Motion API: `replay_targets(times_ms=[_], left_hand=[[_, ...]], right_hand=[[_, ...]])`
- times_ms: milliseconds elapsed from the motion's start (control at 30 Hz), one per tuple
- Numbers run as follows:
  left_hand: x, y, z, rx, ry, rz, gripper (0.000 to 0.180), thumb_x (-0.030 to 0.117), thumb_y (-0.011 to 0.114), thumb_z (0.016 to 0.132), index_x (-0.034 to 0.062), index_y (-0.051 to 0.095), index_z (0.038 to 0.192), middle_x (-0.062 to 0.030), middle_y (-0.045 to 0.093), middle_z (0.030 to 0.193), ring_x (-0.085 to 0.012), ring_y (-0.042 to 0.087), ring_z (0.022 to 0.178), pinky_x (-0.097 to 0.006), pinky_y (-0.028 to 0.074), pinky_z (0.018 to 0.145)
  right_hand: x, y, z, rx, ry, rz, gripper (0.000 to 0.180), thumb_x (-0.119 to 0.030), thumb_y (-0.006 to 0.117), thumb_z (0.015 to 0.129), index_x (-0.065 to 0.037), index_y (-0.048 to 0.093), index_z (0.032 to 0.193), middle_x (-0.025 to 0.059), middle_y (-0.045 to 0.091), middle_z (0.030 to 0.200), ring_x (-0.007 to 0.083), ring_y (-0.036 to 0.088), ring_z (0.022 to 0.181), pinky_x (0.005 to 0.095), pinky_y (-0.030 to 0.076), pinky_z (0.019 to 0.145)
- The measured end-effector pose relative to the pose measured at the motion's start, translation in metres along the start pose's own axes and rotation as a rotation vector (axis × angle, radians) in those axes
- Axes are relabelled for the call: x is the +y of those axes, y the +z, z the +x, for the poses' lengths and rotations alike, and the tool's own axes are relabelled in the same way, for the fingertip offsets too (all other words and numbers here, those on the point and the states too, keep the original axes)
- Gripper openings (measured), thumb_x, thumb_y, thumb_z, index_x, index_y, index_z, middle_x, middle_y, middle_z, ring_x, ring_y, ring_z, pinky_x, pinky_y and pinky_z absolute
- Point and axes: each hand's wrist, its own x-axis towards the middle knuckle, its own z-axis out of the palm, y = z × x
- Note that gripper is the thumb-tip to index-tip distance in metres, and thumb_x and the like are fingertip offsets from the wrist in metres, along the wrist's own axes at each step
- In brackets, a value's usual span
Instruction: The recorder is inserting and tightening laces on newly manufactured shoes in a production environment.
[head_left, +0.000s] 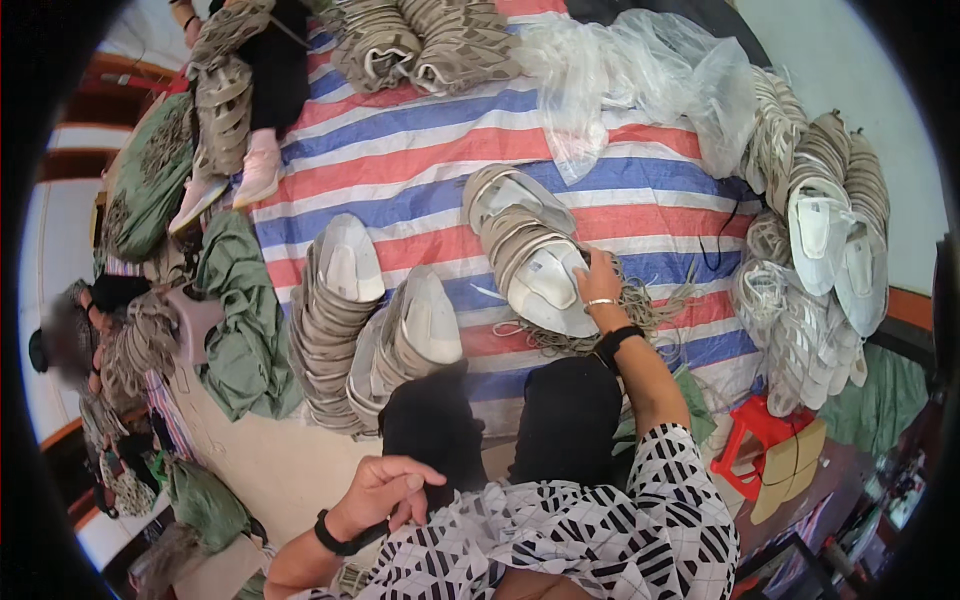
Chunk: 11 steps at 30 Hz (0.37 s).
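Note:
My right hand [600,280] reaches forward, fingers closed at the edge of the top shoe upper [545,285] in a nested beige stack with white insides. Behind that pile, partly covered by it, lies another shoe upper [505,198]. Loose beige laces [650,305] are heaped beside and under my right wrist. Held above my lap, my left hand [385,492] has its fingers loosely bent and apart, with nothing visible in it. Left of my knees stand a tall stack of uppers [330,330] and a shorter stack of uppers [410,335].
Everything rests on a striped tarp [400,165]. Clear plastic bags [640,75] and more stacked uppers [430,45] lie at the far side. Hanging uppers [815,220] and a red stool [750,440] are at right. Another person's pink shoe [260,170] and green sacking [240,320] are at left.

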Motion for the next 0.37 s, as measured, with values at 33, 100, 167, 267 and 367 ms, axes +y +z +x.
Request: replay_targets(times_ms=[33, 100, 167, 267, 367], left_hand=[[-0.004, 0.001, -0.002, 0.009, 0.020, 0.026, 0.026, 0.015, 0.047, 0.100, -0.0014, 0.063, 0.112, -0.0105, 0.066, 0.066, -0.0064, 0.049, 0.040, -0.018, 0.038, 0.038], [-0.014, 0.001, -0.006, 0.014, 0.065, 0.049, 0.026, 0.015, 0.045, 0.101, 0.0004, 0.061, 0.115, -0.0096, 0.066, 0.067, -0.0059, 0.048, 0.040, -0.019, 0.039, 0.038], [-0.018, 0.002, -0.005, 0.015, 0.101, 0.044, 0.026, 0.014, 0.044, 0.101, 0.0002, 0.062, 0.114, -0.0098, 0.066, 0.068, -0.0065, 0.049, 0.040, -0.019, 0.039, 0.038], [-0.020, 0.009, 0.000, -0.043, 0.199, 0.113, 0.023, 0.011, 0.046, 0.100, 0.0026, 0.062, 0.114, -0.0060, 0.066, 0.070, -0.0062, 0.051, 0.042, -0.018, 0.039, 0.041], [-0.034, 0.011, 0.010, -0.016, 0.571, 0.404, 0.023, 0.011, 0.056, 0.096, 0.0083, 0.063, 0.117, -0.0017, 0.068, 0.077, -0.0065, 0.060, 0.055, -0.019, 0.046, 0.051]], right_hand=[[-0.012, -0.001, -0.009, -0.015, -0.028, 0.003, 0.053, -0.019, 0.067, 0.078, -0.013, 0.046, 0.126, 0.0175, 0.052, 0.116, 0.0388, 0.059, 0.102, 0.0470, 0.051, 0.078], [-0.039, -0.003, -0.021, -0.122, -0.081, -0.099, 0.049, -0.016, 0.065, 0.079, -0.013, 0.048, 0.125, 0.0178, 0.053, 0.112, 0.0382, 0.059, 0.098, 0.0474, 0.051, 0.077], [-0.057, -0.006, -0.010, -0.092, -0.217, -0.206, 0.046, -0.013, 0.063, 0.079, -0.012, 0.050, 0.123, 0.0178, 0.054, 0.107, 0.0373, 0.060, 0.094, 0.0479, 0.051, 0.075], [-0.074, -0.008, 0.006, 0.008, -0.547, -0.240, 0.039, -0.004, 0.057, 0.080, -0.007, 0.054, 0.118, 0.0176, 0.054, 0.096, 0.0345, 0.059, 0.081, 0.0469, 0.050, 0.069], [-0.086, 0.020, 0.031, -0.004, -0.718, -0.390, 0.040, -0.004, 0.058, 0.079, -0.006, 0.053, 0.119, 0.0169, 0.054, 0.096, 0.0322, 0.060, 0.080, 0.0428, 0.051, 0.067]])
